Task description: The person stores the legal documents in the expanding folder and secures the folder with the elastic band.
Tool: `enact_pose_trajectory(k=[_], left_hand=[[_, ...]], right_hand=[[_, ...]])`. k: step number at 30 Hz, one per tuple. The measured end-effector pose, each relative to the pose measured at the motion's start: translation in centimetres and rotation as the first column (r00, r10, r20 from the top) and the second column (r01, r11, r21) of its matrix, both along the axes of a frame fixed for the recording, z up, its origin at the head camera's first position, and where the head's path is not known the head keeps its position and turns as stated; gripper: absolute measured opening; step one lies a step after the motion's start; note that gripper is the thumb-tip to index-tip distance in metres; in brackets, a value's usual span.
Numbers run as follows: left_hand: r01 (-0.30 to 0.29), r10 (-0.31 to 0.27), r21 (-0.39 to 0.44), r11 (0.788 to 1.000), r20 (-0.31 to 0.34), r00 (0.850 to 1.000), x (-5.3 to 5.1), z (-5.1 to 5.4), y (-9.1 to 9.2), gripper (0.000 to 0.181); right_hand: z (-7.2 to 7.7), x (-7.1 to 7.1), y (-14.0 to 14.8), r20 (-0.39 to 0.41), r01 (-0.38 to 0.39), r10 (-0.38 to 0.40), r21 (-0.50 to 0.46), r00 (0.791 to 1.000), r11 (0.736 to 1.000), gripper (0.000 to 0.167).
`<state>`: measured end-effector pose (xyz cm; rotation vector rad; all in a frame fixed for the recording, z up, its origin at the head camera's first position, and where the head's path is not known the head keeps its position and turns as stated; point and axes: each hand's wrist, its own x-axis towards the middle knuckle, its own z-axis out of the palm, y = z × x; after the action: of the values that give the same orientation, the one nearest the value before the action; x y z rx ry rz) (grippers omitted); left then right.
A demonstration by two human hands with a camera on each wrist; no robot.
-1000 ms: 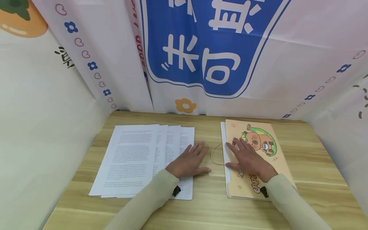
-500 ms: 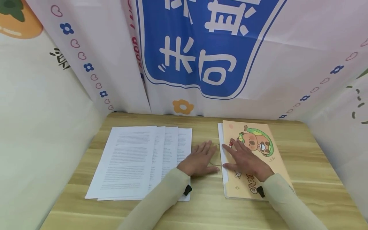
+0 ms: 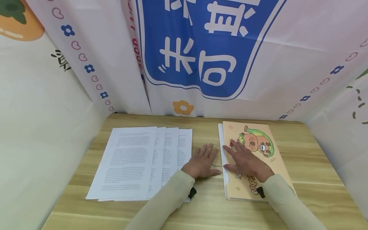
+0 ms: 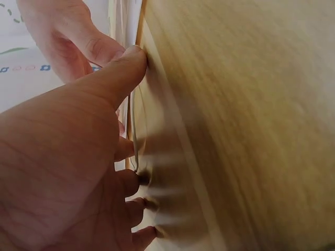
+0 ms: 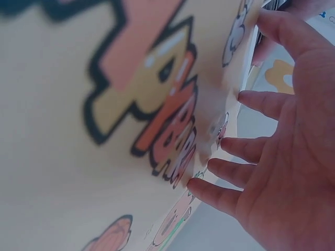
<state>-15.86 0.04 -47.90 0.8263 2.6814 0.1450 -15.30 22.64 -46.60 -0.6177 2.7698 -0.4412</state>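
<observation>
1. Folder (image 3: 274,163), in the head view, lies beneath the right hand (image 3: 248,159), whose fingers spread straight. Beside that hand, the left hand (image 3: 202,163), also straight-fingered and gripping nothing, reaches a cord (image 3: 216,165). The folder looks light, stiffish, smooth, best held by the edge near the right thumb.
2. Left wrist view alone shows the cord passing the left fingertips; it seems soft.
3. Right wrist view reveals the right palm raised off the cover.

Left hand (image 3: 200,163) palm down, thumb out sideways, right hand (image 3: 248,163) palm down, fingers spread
</observation>
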Motion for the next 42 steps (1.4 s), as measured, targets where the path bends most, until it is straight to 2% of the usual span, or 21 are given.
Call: enact_pose_trajectory(k=[12,22,30,37,42], left_hand=[[0.015,-0.016,-0.030,0.999,-0.027,1.000,-0.3,-0.4,-0.4,0.094],[0.021,-0.023,-0.037,0.999,-0.048,0.999,-0.5,0.0,-0.5,0.073],[0.026,-0.028,-0.042,0.999,-0.059,0.998,-0.4,0.1,-0.5,0.071],[0.030,-0.032,-0.038,0.999,-0.062,0.998,-0.4,0.3,-0.7,0.070],[0.030,-0.031,-0.033,0.999,-0.050,0.998,-0.5,0.1,-0.7,0.071]], right_hand=[[0.2,-0.2,-0.1,-0.014,-0.001,0.002,0.037,1.000,0.999,0.081],[0.7,-0.1,-0.4,-0.007,-0.003,0.003,0.064,1.000,0.998,0.077],[1.8,0.3,-0.9,-0.004,0.003,-0.003,0.076,1.000,0.997,0.072],[2.6,0.7,-1.3,-0.073,0.001,0.006,0.105,0.997,0.994,0.067],[3.2,0.8,-1.5,-0.092,0.050,-0.036,0.151,0.995,0.987,0.068]])
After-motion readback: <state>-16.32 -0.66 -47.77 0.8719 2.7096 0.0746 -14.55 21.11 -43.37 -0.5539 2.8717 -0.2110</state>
